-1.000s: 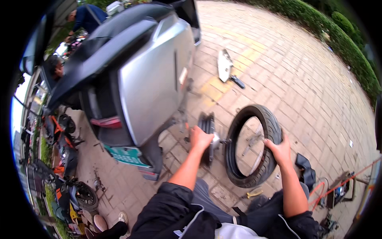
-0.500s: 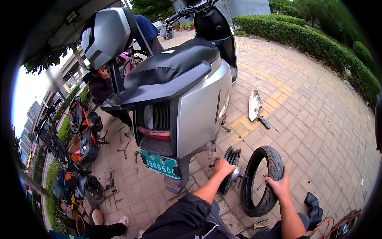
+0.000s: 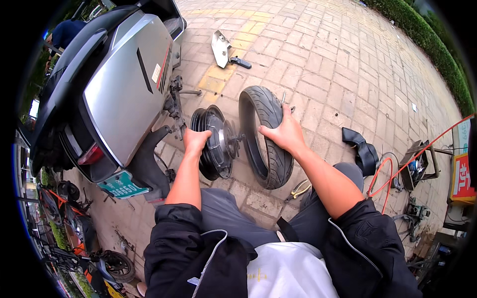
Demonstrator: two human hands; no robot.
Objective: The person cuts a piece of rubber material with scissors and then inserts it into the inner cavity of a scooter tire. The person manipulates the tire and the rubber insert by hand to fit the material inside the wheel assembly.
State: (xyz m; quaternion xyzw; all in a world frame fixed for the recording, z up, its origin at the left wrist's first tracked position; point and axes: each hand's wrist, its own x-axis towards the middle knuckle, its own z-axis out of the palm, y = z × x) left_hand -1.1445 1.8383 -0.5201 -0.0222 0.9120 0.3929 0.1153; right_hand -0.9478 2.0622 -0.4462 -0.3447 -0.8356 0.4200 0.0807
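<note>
A black hub-motor wheel rim point(image 3: 216, 158) stands upright on the paving, with its axle and wires sticking out to the right. My left hand point(image 3: 197, 141) is closed over the near upper edge of the rim; its fingertips are partly hidden behind it. Right of the rim, a bare black tyre point(image 3: 278, 161) stands on edge, leaning slightly. My right hand point(image 3: 286, 133) grips its tread side, thumb inside the opening. Tyre and rim are apart, with the axle end close to the tyre's opening.
A silver scooter point(image 3: 124, 79) stands at left. Pliers point(image 3: 299, 189) lie by my right knee. Farther off are a white panel point(image 3: 219, 48) and a black-handled tool point(image 3: 240, 62). A black rubber piece point(image 3: 360, 149), a red hose point(image 3: 392, 177) and a metal-framed box point(image 3: 418, 164) sit at right.
My view has swung down and to the right, so the scooter sits farther left in the picture. Both hands keep their holds on the rim and tyre.
</note>
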